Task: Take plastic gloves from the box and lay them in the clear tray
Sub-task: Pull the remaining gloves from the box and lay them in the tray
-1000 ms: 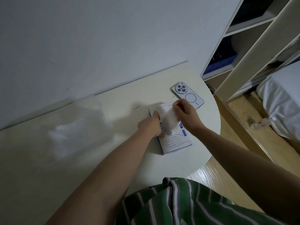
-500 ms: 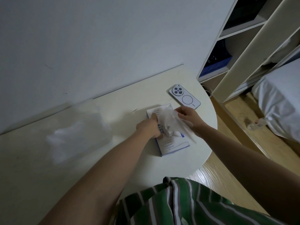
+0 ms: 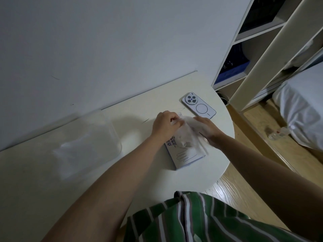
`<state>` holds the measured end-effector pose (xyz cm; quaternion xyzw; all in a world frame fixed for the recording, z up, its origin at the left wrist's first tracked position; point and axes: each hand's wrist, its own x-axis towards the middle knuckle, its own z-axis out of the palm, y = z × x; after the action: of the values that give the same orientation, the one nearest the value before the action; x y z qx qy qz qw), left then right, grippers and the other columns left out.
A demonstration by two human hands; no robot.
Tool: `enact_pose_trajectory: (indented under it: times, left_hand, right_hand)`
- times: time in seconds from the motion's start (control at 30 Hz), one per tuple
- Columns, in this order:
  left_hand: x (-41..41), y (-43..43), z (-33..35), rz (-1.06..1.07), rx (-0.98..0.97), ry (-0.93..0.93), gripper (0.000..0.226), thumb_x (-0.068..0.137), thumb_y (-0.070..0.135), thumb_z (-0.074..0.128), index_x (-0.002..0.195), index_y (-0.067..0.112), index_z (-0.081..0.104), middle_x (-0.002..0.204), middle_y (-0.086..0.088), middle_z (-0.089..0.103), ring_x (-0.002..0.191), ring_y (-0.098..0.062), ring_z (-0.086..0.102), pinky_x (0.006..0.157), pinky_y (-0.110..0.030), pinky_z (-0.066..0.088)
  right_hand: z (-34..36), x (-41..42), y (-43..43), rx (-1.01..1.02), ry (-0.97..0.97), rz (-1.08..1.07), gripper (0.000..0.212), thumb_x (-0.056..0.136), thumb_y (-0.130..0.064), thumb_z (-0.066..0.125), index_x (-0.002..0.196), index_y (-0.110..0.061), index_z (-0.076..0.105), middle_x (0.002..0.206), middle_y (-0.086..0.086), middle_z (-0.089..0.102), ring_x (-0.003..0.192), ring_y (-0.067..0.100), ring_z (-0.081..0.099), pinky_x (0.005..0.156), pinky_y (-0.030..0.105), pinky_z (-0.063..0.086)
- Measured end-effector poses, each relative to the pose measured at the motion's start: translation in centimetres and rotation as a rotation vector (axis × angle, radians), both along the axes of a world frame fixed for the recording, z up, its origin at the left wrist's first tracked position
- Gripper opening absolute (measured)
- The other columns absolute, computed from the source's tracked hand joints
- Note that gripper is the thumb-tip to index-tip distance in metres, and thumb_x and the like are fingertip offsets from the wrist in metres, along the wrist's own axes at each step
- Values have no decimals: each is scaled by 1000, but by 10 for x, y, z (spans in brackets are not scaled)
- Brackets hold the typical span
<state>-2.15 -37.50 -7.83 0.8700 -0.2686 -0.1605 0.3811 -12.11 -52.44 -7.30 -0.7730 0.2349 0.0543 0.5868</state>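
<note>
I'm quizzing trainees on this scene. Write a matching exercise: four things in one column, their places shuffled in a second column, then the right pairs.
Things
1. phone
2. glove box
3. clear tray
4. plastic glove

Places
A. held between the left hand and the right hand
B. on the left part of the table, by the wall
C. flat on the table, beneath both hands
D. camera side up, just beyond the hands, near the table's rounded right end

Pairs: 1-D, 2-C, 3-B, 4-A
</note>
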Motion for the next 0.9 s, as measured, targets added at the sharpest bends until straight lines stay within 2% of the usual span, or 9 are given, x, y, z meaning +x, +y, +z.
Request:
enact_pose_trajectory:
  times: [0.1,0.2,0.3,0.37,0.47,0.53,0.63,0.73,0.9]
  left_hand:
    - [2,1,0,140,9,96,21,81,32,75,84,13,67,82,1,67,77,-17,60,71,-28,48]
    - [6,0,-4,238,45,163,23,78,32,78,86,17,63,87,2,65,77,-15,59,72,-25,47]
    - [6,-4,-7,230,3,351,28,80,34,77,93,13,62,94,-3,68,84,-21,65,73,-31,55]
    - [5,-2,-7,216,-123,493,29,85,33,71,99,7,66,99,-11,69,90,-27,68,71,-35,60]
    - [3,7,-4,203,-229,574,25,91,27,64,97,3,70,97,-19,70,89,-29,68,72,-37,61]
    - [3,13,-5,217,-269,640,20,92,21,64,100,4,70,98,-16,70,86,-26,69,70,-32,60]
    - [4,20,-9,290,-307,734,14,87,14,70,97,4,68,97,-14,69,82,-22,66,71,-28,58]
    - [2,24,-13,382,-356,776,12,84,17,74,91,8,68,94,-11,70,82,-21,64,68,-25,54]
    - [1,25,-15,485,-478,865,12,89,18,68,80,10,66,82,-9,69,79,-23,65,82,-37,57]
  right_hand:
    - [9,-1,1,46,-78,-215,37,92,-35,57,102,0,60,93,13,59,82,19,53,70,29,43]
    - [19,-1,0,-235,-270,-361,28,91,-36,63,89,-8,61,84,6,59,73,11,49,63,19,41]
    - [27,-2,4,-243,-286,-183,23,89,-31,68,84,-9,63,73,5,59,62,9,48,56,14,39]
    - [25,3,10,-313,-168,-16,17,87,-27,71,94,-14,64,82,-1,63,68,10,56,60,15,44]
    - [11,9,22,-323,33,128,49,79,-31,78,120,-21,54,100,-3,58,81,11,61,67,21,49]
    - [-2,11,30,-379,79,177,61,73,-37,82,124,-23,51,103,-1,57,83,15,61,71,28,52]
    - [-10,15,41,-511,24,111,39,75,-33,80,104,-21,56,91,-1,61,78,17,59,70,33,51]
    - [-12,16,44,-540,-37,31,19,80,-22,74,83,-20,56,77,-5,60,74,19,58,68,35,51]
    - [-16,12,43,-550,-98,10,18,80,-11,67,95,-18,58,75,-7,59,72,17,58,69,37,53]
